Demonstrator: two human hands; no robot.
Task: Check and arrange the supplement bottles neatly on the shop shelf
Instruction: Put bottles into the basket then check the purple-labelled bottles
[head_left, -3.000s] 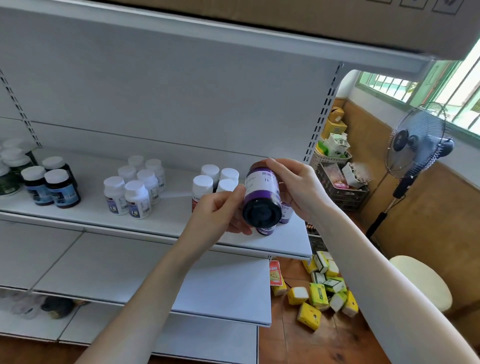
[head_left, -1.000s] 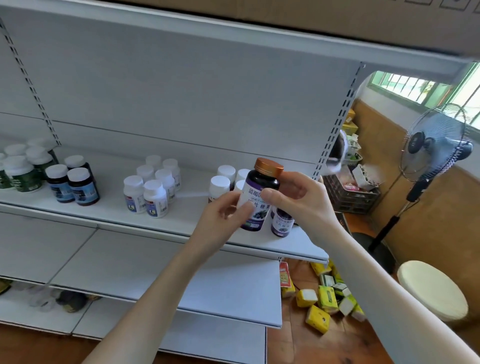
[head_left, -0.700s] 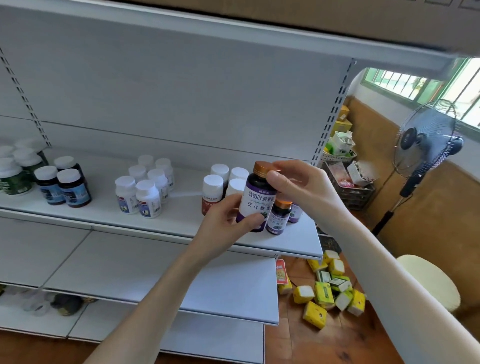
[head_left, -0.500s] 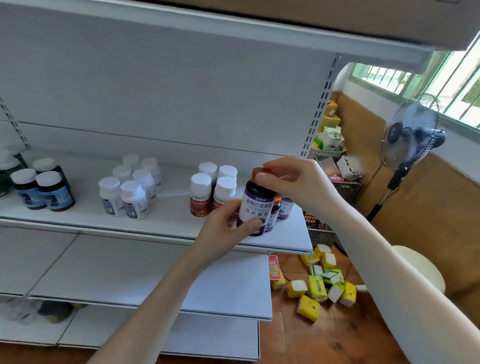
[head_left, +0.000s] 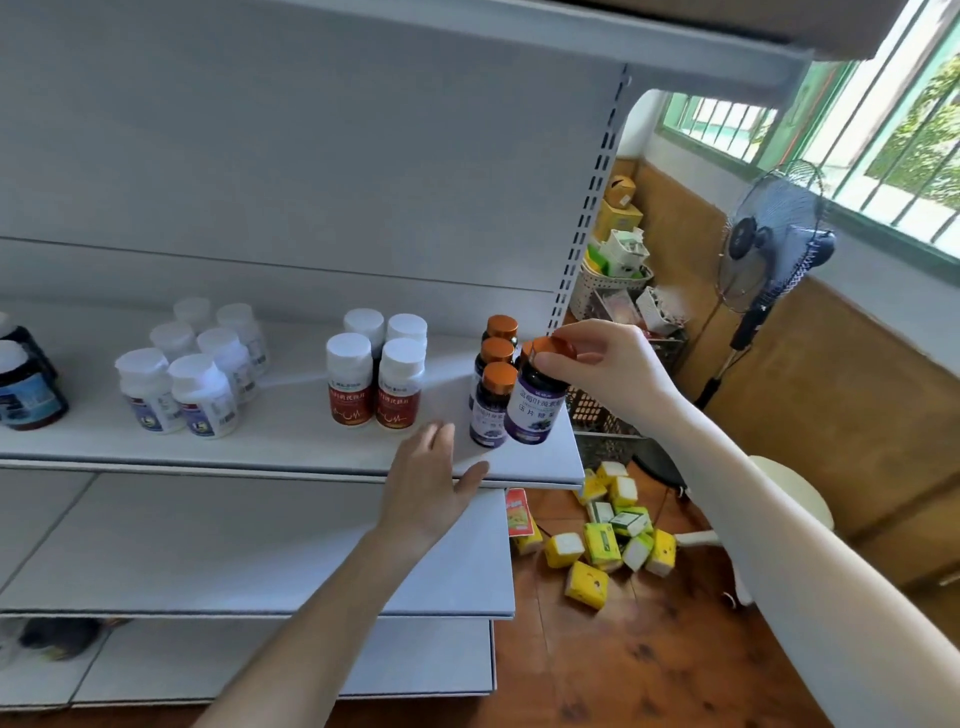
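Right hand (head_left: 602, 364) pinches a purple-labelled bottle (head_left: 535, 410) by its cap near the shelf's (head_left: 291, 441) right edge; left hand (head_left: 431, 483) hovers open, empty, at the front edge.

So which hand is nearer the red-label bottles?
Left. The left hand hovers open just right of the red-label bottles, by the shelf edge; the right hand is farther right, pinching the purple bottle by its cap.

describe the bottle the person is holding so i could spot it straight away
On the white shelf that holds the bottles, go to the right end, where dark orange-capped bottles stand in a row. The held bottle is at the front right of that group. It alone is touched: the right hand pinches its cap.
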